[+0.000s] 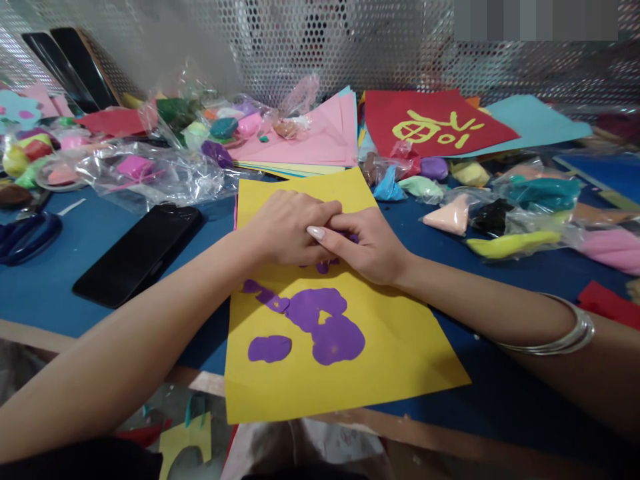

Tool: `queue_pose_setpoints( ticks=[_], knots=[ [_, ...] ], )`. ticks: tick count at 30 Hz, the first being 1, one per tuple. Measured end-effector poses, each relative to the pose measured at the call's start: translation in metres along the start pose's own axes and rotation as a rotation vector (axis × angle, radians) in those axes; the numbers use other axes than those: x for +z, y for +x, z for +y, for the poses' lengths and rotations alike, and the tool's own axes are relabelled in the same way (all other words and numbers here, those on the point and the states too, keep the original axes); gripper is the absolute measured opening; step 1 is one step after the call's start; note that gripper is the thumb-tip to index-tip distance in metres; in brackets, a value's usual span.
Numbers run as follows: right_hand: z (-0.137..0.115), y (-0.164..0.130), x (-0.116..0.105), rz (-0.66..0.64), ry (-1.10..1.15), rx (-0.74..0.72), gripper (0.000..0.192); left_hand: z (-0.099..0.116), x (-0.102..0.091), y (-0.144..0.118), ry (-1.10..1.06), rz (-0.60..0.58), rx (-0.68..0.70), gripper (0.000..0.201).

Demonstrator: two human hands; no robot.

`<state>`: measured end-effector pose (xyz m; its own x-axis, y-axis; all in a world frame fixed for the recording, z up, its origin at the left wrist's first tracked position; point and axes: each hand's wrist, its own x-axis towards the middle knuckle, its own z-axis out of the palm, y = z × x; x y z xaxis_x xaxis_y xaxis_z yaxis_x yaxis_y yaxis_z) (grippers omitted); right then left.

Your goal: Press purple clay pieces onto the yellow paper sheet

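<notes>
My left hand (295, 227) and my right hand (373, 247) meet over the upper part of a yellow paper sheet (400, 340). The left fingers are bent and overlap those of the right, whose thumb lies across them. Both hands are closed, and whatever is between or under the fingers is mostly hidden. Bits of purple clay (324, 267) show beside and just below them. Nearer to me, flattened purple clay shapes (337, 339) are stuck on the sheet, with a separate oval purple piece (270, 349) at left.
A black phone (140, 250) lies left of the sheet, with blue-handled scissors (30, 237) beyond. Bagged clay, such as a yellow lump (515, 245), spreads along the back and right. Pink paper (320, 130) and a red sheet with yellow marks (435, 123) lie before a perforated metal panel (210, 40).
</notes>
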<state>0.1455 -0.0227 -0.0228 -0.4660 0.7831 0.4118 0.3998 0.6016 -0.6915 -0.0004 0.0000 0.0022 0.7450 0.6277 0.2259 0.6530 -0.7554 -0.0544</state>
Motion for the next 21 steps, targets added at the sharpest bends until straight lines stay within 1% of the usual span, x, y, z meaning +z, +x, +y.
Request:
queue_pose_setpoints(
  ticks=[12, 21],
  knots=[
    [0.0018, -0.0001, 0.0004, -0.027, -0.038, 0.019, 0.044, -0.0005, 0.0018, 0.0003, 0.009, 0.007, -0.002, 0.021],
    [0.0011, 0.0004, 0.0002, -0.048, -0.020, 0.037, 0.046, -0.0004, 0.0003, 0.0000, -0.001, -0.013, -0.012, 0.021]
  ],
)
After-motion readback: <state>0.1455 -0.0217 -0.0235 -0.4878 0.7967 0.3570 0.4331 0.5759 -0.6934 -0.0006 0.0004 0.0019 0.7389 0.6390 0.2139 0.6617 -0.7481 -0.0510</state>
